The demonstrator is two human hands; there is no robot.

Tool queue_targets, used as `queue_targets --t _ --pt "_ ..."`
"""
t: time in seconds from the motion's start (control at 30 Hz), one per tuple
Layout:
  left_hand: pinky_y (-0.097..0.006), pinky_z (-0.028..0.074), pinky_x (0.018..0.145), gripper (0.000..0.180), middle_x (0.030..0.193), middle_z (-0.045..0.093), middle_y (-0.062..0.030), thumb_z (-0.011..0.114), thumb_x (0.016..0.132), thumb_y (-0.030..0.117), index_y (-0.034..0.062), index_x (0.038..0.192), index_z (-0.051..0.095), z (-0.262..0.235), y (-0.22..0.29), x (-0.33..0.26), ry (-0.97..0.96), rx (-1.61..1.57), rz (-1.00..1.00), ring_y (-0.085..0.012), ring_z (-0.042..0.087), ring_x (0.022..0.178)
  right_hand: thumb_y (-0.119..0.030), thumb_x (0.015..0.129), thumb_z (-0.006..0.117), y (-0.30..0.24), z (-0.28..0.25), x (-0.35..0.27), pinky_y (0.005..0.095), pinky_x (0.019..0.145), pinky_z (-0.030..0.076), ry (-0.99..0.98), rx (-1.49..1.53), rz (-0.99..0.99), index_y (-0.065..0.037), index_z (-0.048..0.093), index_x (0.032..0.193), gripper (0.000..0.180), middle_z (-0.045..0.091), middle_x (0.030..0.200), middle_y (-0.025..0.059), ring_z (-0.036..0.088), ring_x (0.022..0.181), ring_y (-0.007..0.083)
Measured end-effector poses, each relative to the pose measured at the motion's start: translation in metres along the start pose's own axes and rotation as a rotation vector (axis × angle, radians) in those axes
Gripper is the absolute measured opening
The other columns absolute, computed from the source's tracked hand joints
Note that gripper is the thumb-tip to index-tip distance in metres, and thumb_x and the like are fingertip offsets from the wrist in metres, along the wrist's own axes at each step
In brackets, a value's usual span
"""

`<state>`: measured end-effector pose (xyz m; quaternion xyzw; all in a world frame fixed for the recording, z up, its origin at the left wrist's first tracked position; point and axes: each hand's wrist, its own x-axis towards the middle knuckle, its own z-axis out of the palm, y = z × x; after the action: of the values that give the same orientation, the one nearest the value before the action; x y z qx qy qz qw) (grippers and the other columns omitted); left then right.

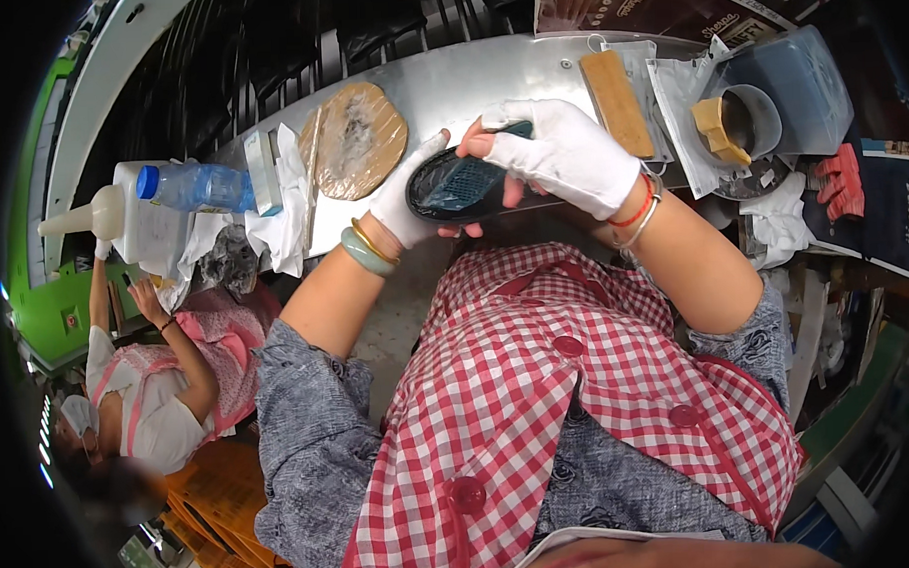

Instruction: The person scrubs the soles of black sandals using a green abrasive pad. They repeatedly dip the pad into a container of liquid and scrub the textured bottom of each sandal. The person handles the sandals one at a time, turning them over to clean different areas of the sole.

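Both hands in white cotton gloves close on one dark, oval, mesh-textured shoe insole (458, 185), held in the air just above the near edge of the shiny metal tabletop (468, 83). The left hand (408, 197) cups its left end from below, thumb up along the rim; the right hand (560, 155) folds over its right end, bare fingertips showing underneath. The insole's long axis runs left to right, tilted slightly up toward the right. Just beyond the grip the tabletop is bare metal. Left of that lies a round brown glue-smeared pad (354, 139), farther left a clear plastic bottle with a blue cap (193, 185). Right of the grip lie a tan wooden block (616, 101) and a grey cup with a tan brush (741, 124).
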<state>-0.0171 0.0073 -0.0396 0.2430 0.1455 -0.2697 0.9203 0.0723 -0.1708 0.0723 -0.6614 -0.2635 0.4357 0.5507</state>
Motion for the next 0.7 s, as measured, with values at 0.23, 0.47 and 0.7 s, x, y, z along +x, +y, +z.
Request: queue_targets --t 0.23,0.47,0.7 --pt "-0.029 0.049 0.03 0.045 0.094 0.059 -0.0237 0.037 0.095 0.038 0.0004 0.12 0.042 0.001 0.024 -0.005 0.119 -0.042 -0.047 -0.0295 0.064 0.055 -0.027 0.086 0.06 0.009 -0.002 0.016 0.0187 0.053 0.038 -0.013 0.058 -0.013 -0.006 0.067 0.094 0.024 0.06 0.069 0.0017 0.049 0.053 0.0043" --pt "-0.024 0.038 0.027 0.047 0.083 0.066 -0.0119 0.048 0.09 0.044 0.0008 0.105 0.057 0.008 0.037 -0.008 0.367 0.144 -0.07 -0.0166 0.062 0.053 -0.025 0.087 0.059 0.014 -0.018 0.021 0.0216 0.057 0.043 -0.041 -0.045 -0.062 -0.003 0.067 0.093 0.024 0.063 0.081 0.003 0.054 0.055 0.0076" --pt "-0.025 0.039 0.026 0.052 0.076 0.066 -0.0141 0.047 0.089 0.048 -0.001 0.104 0.057 0.009 0.054 -0.01 0.251 0.302 -0.224 -0.0244 0.062 0.047 -0.025 0.084 0.064 0.007 -0.027 0.021 0.0225 0.055 0.044 -0.037 -0.172 -0.008 -0.004 0.066 0.098 0.026 0.065 0.081 0.0044 0.054 0.051 0.0083"
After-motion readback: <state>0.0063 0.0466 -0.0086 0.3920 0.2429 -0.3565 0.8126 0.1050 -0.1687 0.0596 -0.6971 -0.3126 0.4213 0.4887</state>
